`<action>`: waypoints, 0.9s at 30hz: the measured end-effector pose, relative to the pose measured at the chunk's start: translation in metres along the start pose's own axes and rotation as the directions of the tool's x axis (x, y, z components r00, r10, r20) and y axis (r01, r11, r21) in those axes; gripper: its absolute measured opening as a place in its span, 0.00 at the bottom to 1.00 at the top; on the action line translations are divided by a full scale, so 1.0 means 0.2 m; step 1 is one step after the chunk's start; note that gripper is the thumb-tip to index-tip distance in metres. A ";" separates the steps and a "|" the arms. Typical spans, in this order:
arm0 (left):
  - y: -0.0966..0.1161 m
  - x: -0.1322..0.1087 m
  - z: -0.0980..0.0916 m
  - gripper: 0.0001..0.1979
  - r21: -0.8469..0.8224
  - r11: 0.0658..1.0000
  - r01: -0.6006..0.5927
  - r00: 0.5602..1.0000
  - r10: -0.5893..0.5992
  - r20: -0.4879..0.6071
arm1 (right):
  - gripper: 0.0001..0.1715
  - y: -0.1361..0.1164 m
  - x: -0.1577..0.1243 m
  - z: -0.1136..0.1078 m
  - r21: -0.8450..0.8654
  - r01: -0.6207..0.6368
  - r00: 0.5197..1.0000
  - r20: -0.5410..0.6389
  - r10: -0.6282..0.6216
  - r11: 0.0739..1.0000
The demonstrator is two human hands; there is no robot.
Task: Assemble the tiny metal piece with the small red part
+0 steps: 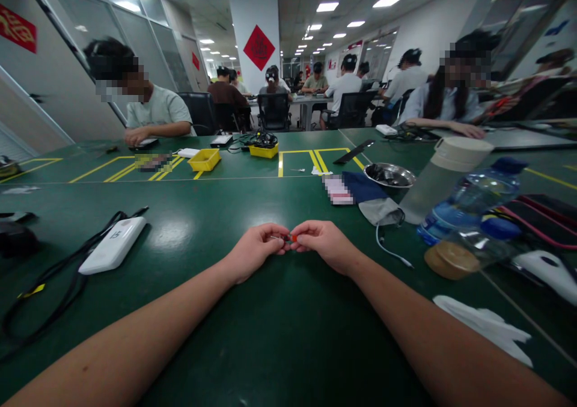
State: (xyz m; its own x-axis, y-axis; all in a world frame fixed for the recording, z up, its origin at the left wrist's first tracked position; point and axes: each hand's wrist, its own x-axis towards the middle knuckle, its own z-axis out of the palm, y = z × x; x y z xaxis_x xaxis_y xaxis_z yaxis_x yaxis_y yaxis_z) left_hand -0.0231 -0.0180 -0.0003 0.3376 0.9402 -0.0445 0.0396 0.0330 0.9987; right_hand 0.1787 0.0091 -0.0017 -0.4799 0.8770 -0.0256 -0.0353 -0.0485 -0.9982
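Observation:
Over the middle of the green table, both hands meet almost fingertip to fingertip. My left hand is closed, its thumb and fingers pinching a small thin piece that looks dark red with a metallic glint. Opposite it, my right hand pinches a small orange piece. The two pieces are very close together; whether they touch or are joined I cannot tell. Fingers cover most of both, and they are too small to name more exactly.
Left lies a white power bank with black cable. On the right are a metal bowl, a pale tumbler, tilted plastic bottles, a grey-blue pouch and white gloves. Yellow bins stand farther back; people sit across.

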 end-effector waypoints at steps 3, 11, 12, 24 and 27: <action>-0.01 0.00 0.00 0.13 0.021 1.000 -0.004 1.000 0.004 -0.009 | 0.09 0.01 0.00 0.00 0.004 0.009 1.000 0.003 -0.009 1.000; -0.01 0.00 0.00 0.13 0.039 0.999 -0.014 1.000 0.015 -0.022 | 0.09 0.00 0.01 0.00 0.000 0.001 1.000 -0.004 -0.001 1.000; 0.00 0.00 0.00 0.12 0.029 0.999 -0.015 1.000 0.016 -0.017 | 0.09 0.00 0.01 0.00 0.000 -0.001 1.000 -0.004 0.001 1.000; 0.00 0.00 0.00 0.11 -0.082 0.996 0.034 0.999 -0.035 -0.017 | 0.10 0.00 0.00 0.00 -0.012 0.001 1.000 0.003 -0.001 1.000; 0.01 0.00 0.00 0.12 -0.035 0.999 0.026 0.999 -0.027 -0.022 | 0.10 0.00 0.00 0.00 -0.015 0.001 1.000 0.008 -0.001 1.000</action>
State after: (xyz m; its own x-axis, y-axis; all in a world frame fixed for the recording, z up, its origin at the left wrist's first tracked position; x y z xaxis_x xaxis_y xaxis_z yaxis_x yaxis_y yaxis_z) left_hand -0.0224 -0.0187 0.0007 0.3154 0.9463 -0.0705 0.0157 0.0691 0.9975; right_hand 0.1790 0.0096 -0.0020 -0.4870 0.8731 -0.0243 -0.0228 -0.0405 -0.9989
